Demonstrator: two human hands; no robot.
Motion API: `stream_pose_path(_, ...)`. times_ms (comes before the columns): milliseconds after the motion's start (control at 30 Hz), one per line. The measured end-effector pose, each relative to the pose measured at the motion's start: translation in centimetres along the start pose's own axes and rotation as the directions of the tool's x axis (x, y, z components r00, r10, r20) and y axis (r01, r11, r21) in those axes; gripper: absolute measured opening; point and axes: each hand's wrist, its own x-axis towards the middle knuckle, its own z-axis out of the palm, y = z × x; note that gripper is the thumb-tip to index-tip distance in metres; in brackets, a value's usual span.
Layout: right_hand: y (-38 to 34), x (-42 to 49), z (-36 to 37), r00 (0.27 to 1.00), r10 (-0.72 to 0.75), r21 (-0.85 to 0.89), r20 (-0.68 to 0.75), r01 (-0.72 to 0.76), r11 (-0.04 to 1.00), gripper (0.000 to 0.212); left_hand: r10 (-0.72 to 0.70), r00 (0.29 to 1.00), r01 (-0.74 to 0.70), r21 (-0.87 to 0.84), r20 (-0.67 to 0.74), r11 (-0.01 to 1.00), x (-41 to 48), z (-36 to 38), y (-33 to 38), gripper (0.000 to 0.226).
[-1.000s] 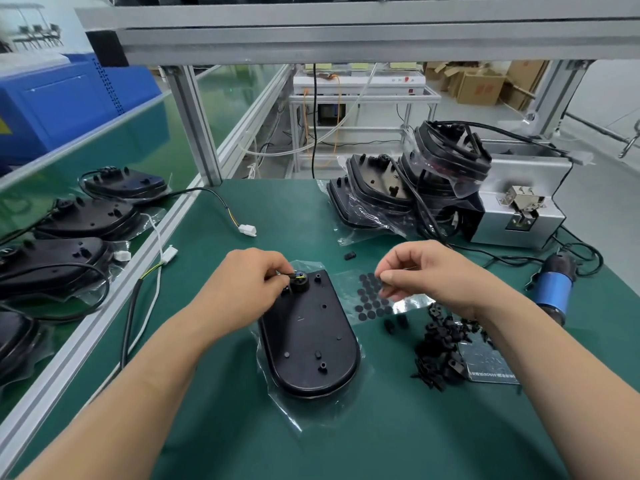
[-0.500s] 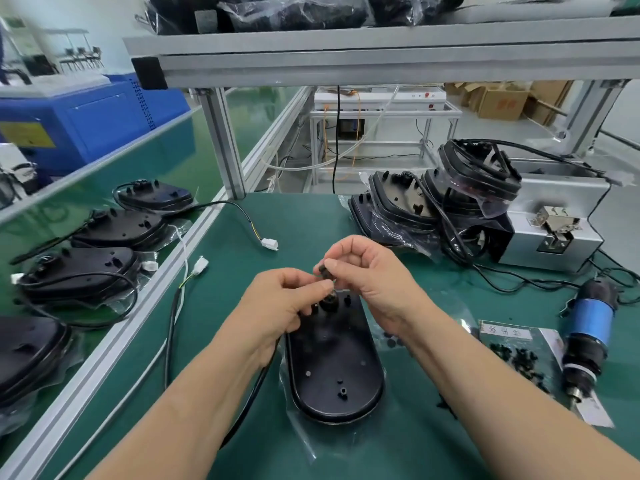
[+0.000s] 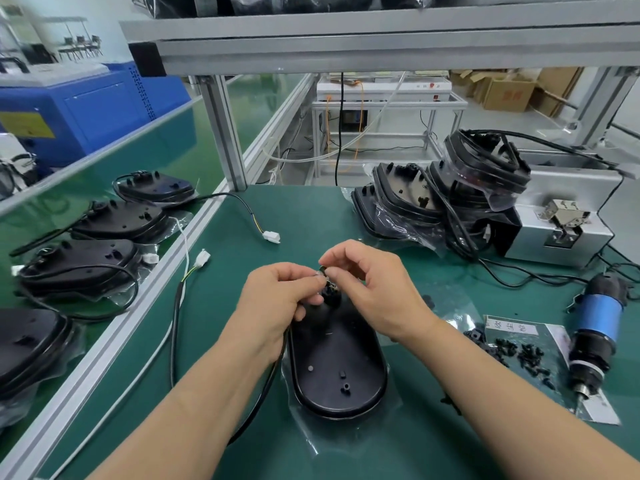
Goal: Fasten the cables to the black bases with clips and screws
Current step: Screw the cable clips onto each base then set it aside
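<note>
Black and smooth, the base (image 3: 337, 358) lies flat on the green table (image 3: 311, 216), on a clear bag, right in front of the person. Both hands meet just over its far end. The left hand (image 3: 277, 299) has its fingers curled round the cable (image 3: 266, 386), which runs out from under the palm and down the left side of the base. The right hand (image 3: 367, 292) pinches a tiny dark clip (image 3: 322, 271) with thumb and first finger. It is too small to see well.

What could go wrong? The clip is held only by fingertips, so it could slip and drop. The cable looks springy. If the left hand lets go too soon, it may pop out of place. If the clip sits crooked, a screw may not go in straight. The screws (image 3: 526, 355) and the driver (image 3: 595, 327) lie off to the right, so one hand must let go to fetch them. That is when things may shift.
</note>
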Motion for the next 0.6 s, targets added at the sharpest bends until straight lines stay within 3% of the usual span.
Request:
stream_pose_path(100,0.1,0.3,-0.4,0.991,-0.131,-0.112,0.025,0.133,0.985,0.015,-0.137,0.987,0.148,-0.140,0.081,0.979,0.6,-0.4,0.2,0.011)
stream_pose_path(200,0.1,0.8,-0.5,0.998,0.068,0.100,0.013,-0.069,0.993,0.019,-0.118,0.991,0.125,-0.133,0.058,0.983,0.8,-0.6,0.3,0.011)
stream_pose_path(333,-0.3,1.5,-0.2,0.954,0.294,0.344,0.056,-0.295,0.891,0.009,-0.015,1.000,0.015,-0.009,-0.010,1.000,0.5,-0.1,0.4,0.011)
stream_pose_path(433,-0.3,1.8,-0.1,0.938,0.342,0.257,0.049,-0.343,0.904,0.014,0.028,0.999,-0.027,0.046,-0.027,0.999,0.3,0.1,0.3,0.014)
stream_pose_path(600,-0.3,2.2,0.0,0.918,0.390,0.263,0.068,-0.394,0.881,0.013,0.021,0.999,-0.019,0.085,-0.025,0.996,0.1,-0.2,0.2,0.018)
